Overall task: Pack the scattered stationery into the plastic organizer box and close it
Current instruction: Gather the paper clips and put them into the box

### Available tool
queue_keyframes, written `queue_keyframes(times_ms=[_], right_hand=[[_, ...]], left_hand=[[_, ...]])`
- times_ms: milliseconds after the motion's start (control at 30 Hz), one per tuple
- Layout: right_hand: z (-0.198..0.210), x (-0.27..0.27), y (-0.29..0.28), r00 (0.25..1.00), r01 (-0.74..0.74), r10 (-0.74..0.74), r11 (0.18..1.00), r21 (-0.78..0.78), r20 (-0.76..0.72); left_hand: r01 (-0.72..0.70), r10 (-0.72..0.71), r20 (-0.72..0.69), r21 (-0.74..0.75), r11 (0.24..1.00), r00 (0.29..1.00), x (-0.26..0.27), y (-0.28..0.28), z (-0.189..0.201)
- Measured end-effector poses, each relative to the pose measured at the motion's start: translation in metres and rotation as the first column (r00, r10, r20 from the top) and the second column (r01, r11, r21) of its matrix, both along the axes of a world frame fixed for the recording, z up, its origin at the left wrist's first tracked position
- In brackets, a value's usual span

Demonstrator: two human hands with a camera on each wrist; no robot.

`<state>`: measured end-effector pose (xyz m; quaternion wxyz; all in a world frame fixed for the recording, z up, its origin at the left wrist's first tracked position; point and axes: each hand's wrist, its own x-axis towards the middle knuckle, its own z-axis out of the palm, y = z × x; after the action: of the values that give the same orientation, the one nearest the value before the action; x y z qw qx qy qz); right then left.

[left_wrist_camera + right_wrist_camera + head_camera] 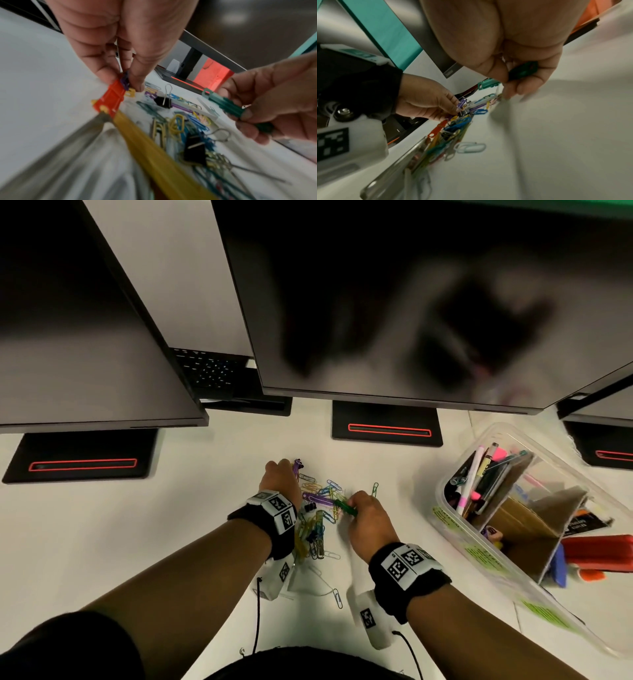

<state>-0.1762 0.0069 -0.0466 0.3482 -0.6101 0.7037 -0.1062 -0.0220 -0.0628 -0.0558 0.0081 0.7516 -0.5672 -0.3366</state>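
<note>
A pile of coloured paper clips, black binder clips and plastic fastener strips lies on the white desk. My left hand is at the pile's far left edge and pinches a small purple clip beside an orange strip. My right hand grips a green plastic strip at the pile's right side. The clear plastic organizer box stands open to the right, with cardboard dividers and pens inside.
Two dark monitors overhang the desk's back, their black stands behind the pile. A loose silver paper clip lies near my right wrist and a green one right of the pile. Orange items fill the box's right compartment.
</note>
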Motion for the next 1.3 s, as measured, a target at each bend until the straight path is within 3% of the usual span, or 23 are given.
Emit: queue_keyframes(times_ms=[167,367,667,867,1033,1300], right_hand=[[-0.001,0.004,-0.010,0.986,-0.140,0.140,0.990,0.007,-0.093],[-0.001,0.026,-0.036,0.918,-0.299,0.325,0.943,0.144,-0.228],[-0.007,0.025,-0.038,0.928,-0.302,0.312,0.950,0.080,-0.204],[-0.011,0.024,-0.041,0.894,-0.382,0.387,0.922,0.066,-0.227],[-0.010,0.020,-0.043,0.890,-0.363,0.380,0.925,0.111,-0.254],[-0.002,0.018,-0.041,0.773,-0.440,0.491,0.871,0.218,-0.403]], left_hand=[[0.039,-0.039,0.059,-0.006,0.999,0.997,-0.003,-0.002,0.003],[0.057,-0.058,0.050,0.023,0.998,0.997,0.001,-0.001,0.005],[0.246,-0.254,0.077,0.103,0.964,0.964,0.020,0.006,0.002],[0.209,-0.209,-0.011,0.026,0.978,0.978,0.049,0.008,0.008],[0.175,-0.173,-0.112,0.010,0.985,0.979,0.064,0.017,0.007],[0.048,-0.013,-0.256,0.131,0.990,0.967,0.061,0.018,0.003]])
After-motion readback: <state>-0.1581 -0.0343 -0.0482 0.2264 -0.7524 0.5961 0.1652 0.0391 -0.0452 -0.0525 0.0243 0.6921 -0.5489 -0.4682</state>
